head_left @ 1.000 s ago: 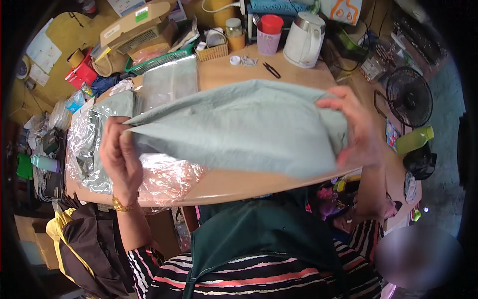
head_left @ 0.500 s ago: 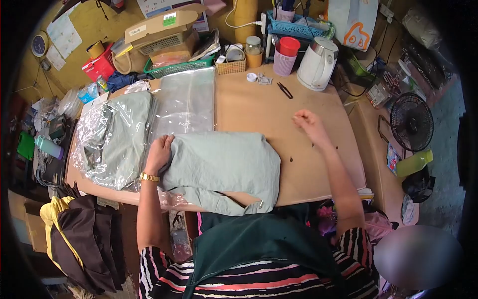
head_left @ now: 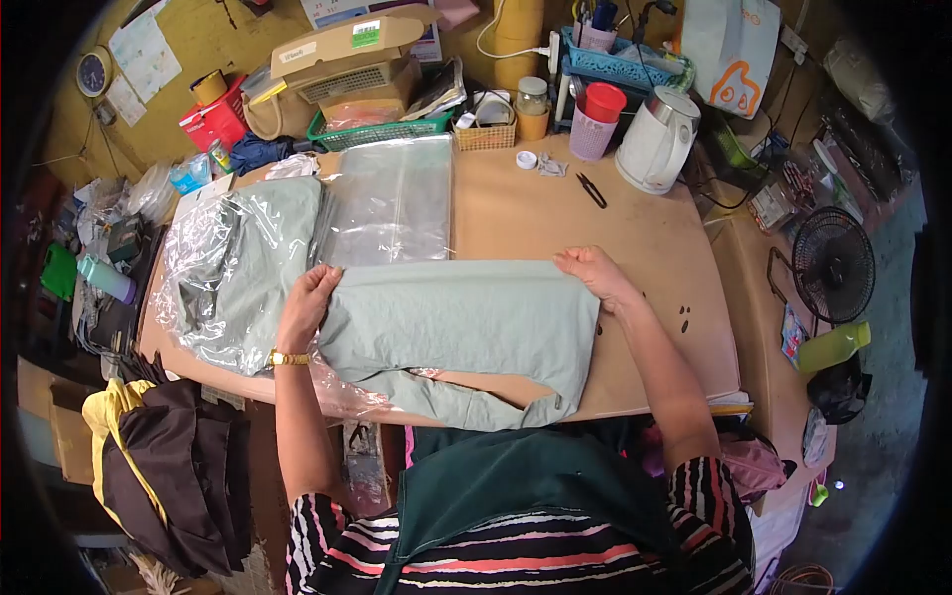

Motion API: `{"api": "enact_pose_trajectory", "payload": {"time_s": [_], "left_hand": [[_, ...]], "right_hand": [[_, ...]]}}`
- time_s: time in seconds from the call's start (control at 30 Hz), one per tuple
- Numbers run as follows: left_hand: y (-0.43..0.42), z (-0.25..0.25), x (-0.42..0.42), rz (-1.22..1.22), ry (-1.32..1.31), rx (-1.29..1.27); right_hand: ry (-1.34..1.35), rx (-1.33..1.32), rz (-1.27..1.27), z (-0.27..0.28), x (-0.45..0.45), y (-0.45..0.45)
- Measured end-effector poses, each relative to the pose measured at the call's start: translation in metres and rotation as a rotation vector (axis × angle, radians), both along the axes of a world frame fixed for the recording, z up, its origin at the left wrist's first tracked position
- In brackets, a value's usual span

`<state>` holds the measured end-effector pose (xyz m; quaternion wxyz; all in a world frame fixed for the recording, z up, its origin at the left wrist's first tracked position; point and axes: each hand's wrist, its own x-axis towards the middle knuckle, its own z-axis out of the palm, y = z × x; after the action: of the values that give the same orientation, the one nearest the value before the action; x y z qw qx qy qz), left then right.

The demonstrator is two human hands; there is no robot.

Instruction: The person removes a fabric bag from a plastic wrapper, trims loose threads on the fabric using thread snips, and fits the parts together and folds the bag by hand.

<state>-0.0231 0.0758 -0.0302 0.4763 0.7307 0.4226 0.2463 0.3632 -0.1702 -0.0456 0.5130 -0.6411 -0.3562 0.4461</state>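
A pale grey-green cloth piece (head_left: 461,317) lies at the table's front edge, its top edge straight between my hands and a strap-like part with a gap along its lower side. My left hand (head_left: 311,309) pinches its upper left corner. The upper right corner is pinched in my right hand (head_left: 598,278). To the left, more grey-green cloth (head_left: 273,233) lies in shiny clear plastic. Flat clear plastic bags (head_left: 392,193) are just beyond the cloth, partly covered by it.
Black snips (head_left: 592,190) lie near a white kettle (head_left: 657,139) at the back. A green basket (head_left: 382,133), a jar (head_left: 532,107) and a pink cup (head_left: 592,134) line the rear. A fan (head_left: 833,264) and a green bottle (head_left: 834,347) are at the right.
The cloth came down from mid-air onto the table. My right hand, off the cloth half a second ago, now grips its upper right corner. The top edge is straighter.
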Motion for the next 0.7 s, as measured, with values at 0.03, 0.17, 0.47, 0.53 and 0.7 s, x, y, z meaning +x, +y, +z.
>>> {"api": "enact_pose_trajectory", "payload": {"time_s": [0.03, 0.17, 0.47, 0.53, 0.7], "left_hand": [[0.0, -0.002, 0.004, 0.005, -0.001, -0.004], [-0.006, 0.014, 0.011, -0.06, 0.043, -0.041], [-0.04, 0.156, -0.001, -0.152, -0.483, 0.426], [-0.058, 0.171, -0.012, -0.156, -0.472, 0.663], [-0.084, 0.113, -0.018, -0.253, -0.272, 0.556]], "right_hand": [[0.003, -0.078, 0.038, 0.003, 0.002, 0.001], [-0.101, -0.241, 0.117, 0.04, 0.006, -0.004], [-0.958, 0.399, -0.098, 0.205, -0.005, -0.046], [-1.092, 0.496, -0.184, 0.224, -0.022, -0.068], [-1.42, 0.452, -0.105, 0.143, -0.039, -0.097]]}}
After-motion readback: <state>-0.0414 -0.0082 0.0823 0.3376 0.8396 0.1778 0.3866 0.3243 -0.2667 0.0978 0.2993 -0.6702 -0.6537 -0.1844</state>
